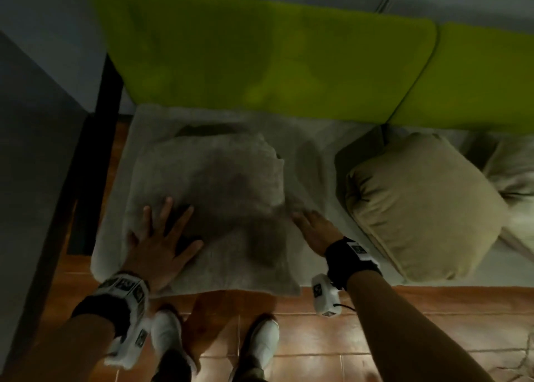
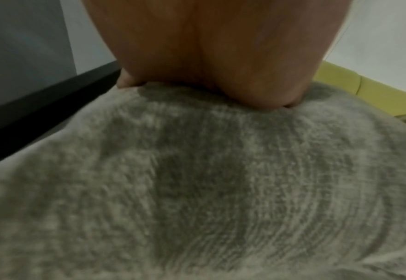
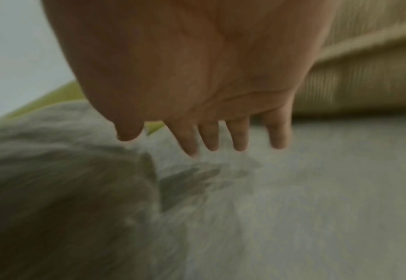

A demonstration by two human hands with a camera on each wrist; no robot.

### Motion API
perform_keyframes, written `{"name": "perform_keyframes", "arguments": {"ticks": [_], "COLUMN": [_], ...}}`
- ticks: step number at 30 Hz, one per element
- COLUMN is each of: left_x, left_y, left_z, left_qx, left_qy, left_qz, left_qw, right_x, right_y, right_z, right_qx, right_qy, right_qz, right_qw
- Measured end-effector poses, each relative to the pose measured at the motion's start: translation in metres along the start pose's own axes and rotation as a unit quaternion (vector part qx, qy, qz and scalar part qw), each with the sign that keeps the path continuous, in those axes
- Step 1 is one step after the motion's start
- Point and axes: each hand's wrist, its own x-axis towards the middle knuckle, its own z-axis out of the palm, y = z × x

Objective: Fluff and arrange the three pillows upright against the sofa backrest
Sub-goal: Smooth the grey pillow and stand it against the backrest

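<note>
The grey pillow (image 1: 208,196) lies flat on the seat at 6 o'clock from the green backrest (image 1: 260,55), left hand (image 1: 157,243) spread flat pressing it, right hand (image 1: 313,231) open beside it, so it might slide off onto the floor (image 1: 375,332).

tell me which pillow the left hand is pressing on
The grey fuzzy pillow, lying flat under the left hand; the tan pillow further right is untouched.
</note>
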Motion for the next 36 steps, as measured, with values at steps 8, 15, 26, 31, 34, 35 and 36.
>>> {"name": "perform_keyframes", "arguments": {"ticks": [8, 15, 26, 31, 34, 35, 36], "left_x": [0.032, 0.116, 0.128, 0.119, 0.089, 0.075, 0.065], "left_y": [0.019, 0.008, -0.031, -0.072, -0.086, -0.086, -0.086], "left_z": [-0.078, -0.077, -0.084, -0.108, -0.098, -0.09, -0.082], "left_qx": [-0.053, -0.069, -0.179, -0.265, -0.391, -0.435, -0.456], "left_qy": [0.213, 0.089, 0.129, 0.158, -0.005, -0.078, -0.127], "left_qz": [0.053, -0.027, 0.105, -0.092, -0.203, -0.213, -0.206], "left_qw": [0.974, 0.993, 0.97, 0.947, 0.898, 0.871, 0.856], "right_x": [0.006, 0.041, 0.054, 0.012, -0.019, -0.026, -0.031], "right_y": [-0.084, -0.124, -0.072, -0.05, -0.041, -0.04, -0.039], "right_z": [-0.04, 0.013, -0.016, -0.044, -0.016, 0.0, 0.016], "right_qx": [-0.103, -0.154, -0.009, -0.033, 0.227, 0.277, 0.289], "right_qy": [0.187, 0.117, 0.014, 0.053, -0.034, -0.066, -0.078], "right_qz": [-0.313, -0.264, 0.002, 0.086, 0.159, 0.17, 0.161], "right_qw": [0.925, 0.945, 1.0, 0.994, 0.96, 0.943, 0.941]}}
